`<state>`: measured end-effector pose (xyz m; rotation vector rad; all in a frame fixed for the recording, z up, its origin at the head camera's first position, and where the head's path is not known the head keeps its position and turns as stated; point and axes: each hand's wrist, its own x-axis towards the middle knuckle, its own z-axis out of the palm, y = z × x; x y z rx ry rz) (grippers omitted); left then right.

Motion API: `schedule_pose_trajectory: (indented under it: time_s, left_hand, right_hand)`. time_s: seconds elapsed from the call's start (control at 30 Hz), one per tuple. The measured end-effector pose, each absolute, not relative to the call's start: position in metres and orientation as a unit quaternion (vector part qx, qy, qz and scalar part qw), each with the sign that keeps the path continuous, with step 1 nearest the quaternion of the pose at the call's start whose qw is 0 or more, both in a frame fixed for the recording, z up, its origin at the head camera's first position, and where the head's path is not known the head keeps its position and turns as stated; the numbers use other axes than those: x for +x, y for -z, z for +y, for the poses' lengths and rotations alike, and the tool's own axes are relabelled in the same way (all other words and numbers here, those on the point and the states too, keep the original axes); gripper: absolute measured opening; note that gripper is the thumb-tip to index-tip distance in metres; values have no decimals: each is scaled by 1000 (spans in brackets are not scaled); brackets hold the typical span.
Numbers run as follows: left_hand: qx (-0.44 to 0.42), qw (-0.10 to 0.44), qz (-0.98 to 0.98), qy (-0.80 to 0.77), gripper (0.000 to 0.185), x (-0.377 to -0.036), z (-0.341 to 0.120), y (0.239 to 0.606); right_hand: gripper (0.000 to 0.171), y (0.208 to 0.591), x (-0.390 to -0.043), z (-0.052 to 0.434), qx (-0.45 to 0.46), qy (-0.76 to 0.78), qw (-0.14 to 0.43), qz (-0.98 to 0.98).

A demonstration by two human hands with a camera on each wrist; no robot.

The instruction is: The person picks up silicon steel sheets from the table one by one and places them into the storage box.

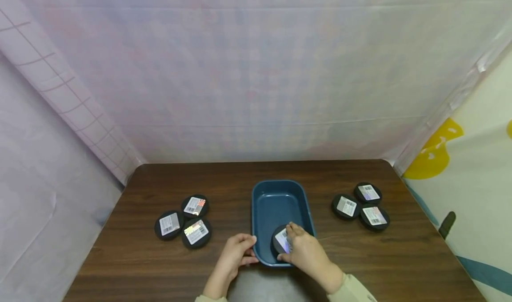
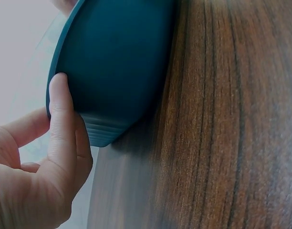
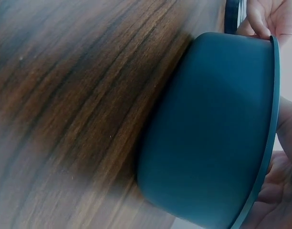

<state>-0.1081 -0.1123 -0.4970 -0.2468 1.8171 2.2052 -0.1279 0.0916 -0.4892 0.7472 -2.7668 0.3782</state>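
Observation:
A deep blue rectangular tray (image 1: pixel 276 204) stands near the middle of the table's front edge. My left hand (image 1: pixel 236 253) pinches the tray's near left rim between thumb and fingers; the left wrist view shows this hand (image 2: pixel 55 157) against the tray's outer wall (image 2: pixel 117 57). Inside the tray's near end is a round black disc-shaped container (image 1: pixel 280 241) with a white label, gripped from above by my right hand (image 1: pixel 308 251). Whether the container touches the tray floor I cannot tell. In the right wrist view the tray wall (image 3: pixel 213 129) hides it and part of my right hand (image 3: pixel 279 186).
Three similar black round containers (image 1: pixel 196 233) lie grouped on the left of the wooden table (image 1: pixel 236 177). Three more (image 1: pixel 346 206) sit close together on the right. A pale cloth wall (image 1: pixel 256 80) rises behind the table's back edge.

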Motion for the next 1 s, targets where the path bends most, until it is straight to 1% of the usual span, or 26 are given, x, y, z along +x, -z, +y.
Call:
schedule_pose_trajectory:
  time_s: [0.13, 0.33, 0.53, 0.6, 0.83, 1.0]
  left_hand:
    - [-86, 136, 629, -761, 29, -108, -112, 496]
    - [-85, 135, 629, -761, 28, -109, -112, 494]
    - [-85, 137, 627, -762, 28, -109, -112, 495]
    - [-83, 137, 627, -763, 29, -109, -112, 497]
    - [-84, 135, 627, -762, 28, -109, -113, 499]
    - [-84, 135, 628, -762, 28, -108, -112, 498]
  right_hand:
    - [83, 489, -128, 93, 259, -136, 119, -949]
    - [84, 490, -128, 96, 270, -124, 133, -946]
    - [85, 491, -127, 97, 273, -123, 129, -945]
    - [82, 492, -126, 98, 274, -121, 132, -945]
    - [66, 494, -124, 99, 278, -114, 128, -945]
    - [68, 494, -124, 100, 272, -118, 128, -947]
